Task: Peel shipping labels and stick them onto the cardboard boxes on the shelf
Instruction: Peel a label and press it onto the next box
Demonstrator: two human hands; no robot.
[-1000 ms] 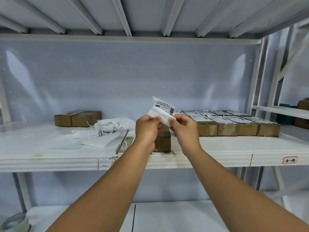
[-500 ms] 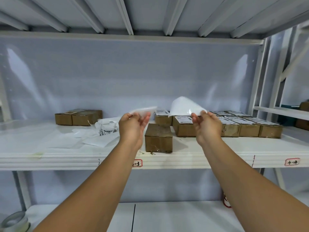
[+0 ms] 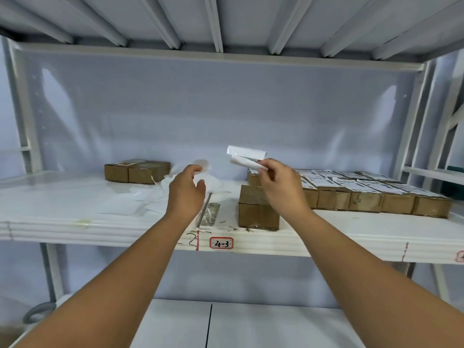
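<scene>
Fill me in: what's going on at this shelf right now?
A person is labelling cardboard boxes on a white shelf. The right hand pinches a curled white label above a bare box at the shelf's front. The left hand is open, with a blurred white sheet by its fingertips; contact is unclear. Labelled boxes fill the right side, and loose backing sheets lie to the left.

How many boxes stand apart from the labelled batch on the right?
3. Two sit side by side at the back left: the outer box and the inner box. The front box stands mid-shelf below the right hand. That hand may hide more.
</scene>
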